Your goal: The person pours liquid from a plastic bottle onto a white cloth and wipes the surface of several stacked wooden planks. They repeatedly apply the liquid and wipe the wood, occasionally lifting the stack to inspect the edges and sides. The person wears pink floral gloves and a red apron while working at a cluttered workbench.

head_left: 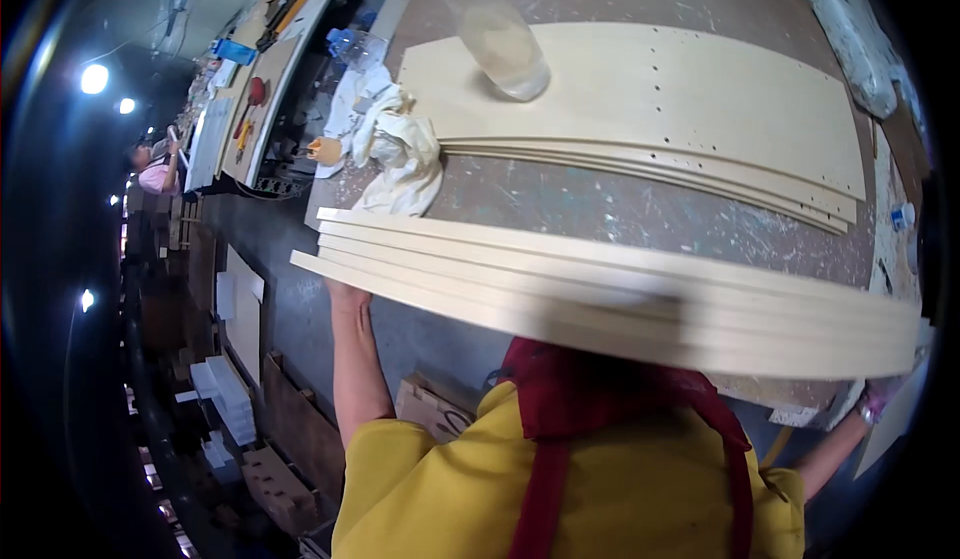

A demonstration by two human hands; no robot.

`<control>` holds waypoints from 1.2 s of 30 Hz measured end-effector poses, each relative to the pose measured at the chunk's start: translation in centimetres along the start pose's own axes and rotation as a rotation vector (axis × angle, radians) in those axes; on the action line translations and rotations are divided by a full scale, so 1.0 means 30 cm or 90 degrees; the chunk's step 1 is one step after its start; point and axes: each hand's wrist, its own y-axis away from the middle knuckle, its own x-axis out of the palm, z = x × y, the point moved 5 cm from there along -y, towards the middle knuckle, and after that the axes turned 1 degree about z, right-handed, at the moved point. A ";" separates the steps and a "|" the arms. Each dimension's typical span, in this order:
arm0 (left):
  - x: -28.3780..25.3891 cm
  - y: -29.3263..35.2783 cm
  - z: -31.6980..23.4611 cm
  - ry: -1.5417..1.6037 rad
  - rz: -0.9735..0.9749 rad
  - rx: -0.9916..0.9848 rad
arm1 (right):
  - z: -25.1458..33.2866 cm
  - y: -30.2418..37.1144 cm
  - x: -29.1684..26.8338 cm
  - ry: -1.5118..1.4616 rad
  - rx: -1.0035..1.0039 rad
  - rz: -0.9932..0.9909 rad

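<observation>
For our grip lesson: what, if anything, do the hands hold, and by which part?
A stack of pale boards, by its ends: left hand near the left end, right hand at the right; finger placement is unclear.

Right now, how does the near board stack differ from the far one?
The near stack spans between the person's arms; the far stack lies flat on the table. The near stack shows mainly edges; the far stack shows a broad face with dark holes. Both are pale and layered.
</observation>
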 end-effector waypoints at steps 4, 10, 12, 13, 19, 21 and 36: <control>0.103 -0.121 0.024 0.234 0.415 0.061 | 0.005 0.030 0.009 -0.005 0.006 0.005; 0.182 -0.123 0.042 0.066 0.242 0.024 | 0.090 0.094 0.050 0.015 0.005 0.010; 0.202 -0.103 0.005 0.067 0.296 -0.039 | 0.096 0.110 0.077 0.013 0.006 0.018; 0.229 -0.086 -0.016 0.081 0.292 -0.072 | 0.111 0.120 0.084 0.013 0.002 0.019; 0.250 -0.046 -0.101 0.071 0.336 -0.012 | 0.180 0.172 0.184 0.033 -0.002 0.076; 0.256 -0.041 -0.099 0.091 0.300 0.004 | 0.215 0.214 0.249 0.047 -0.010 0.147; 0.245 -0.107 -0.049 0.107 0.321 -0.013 | 0.117 1.180 2.140 1.105 -0.400 0.690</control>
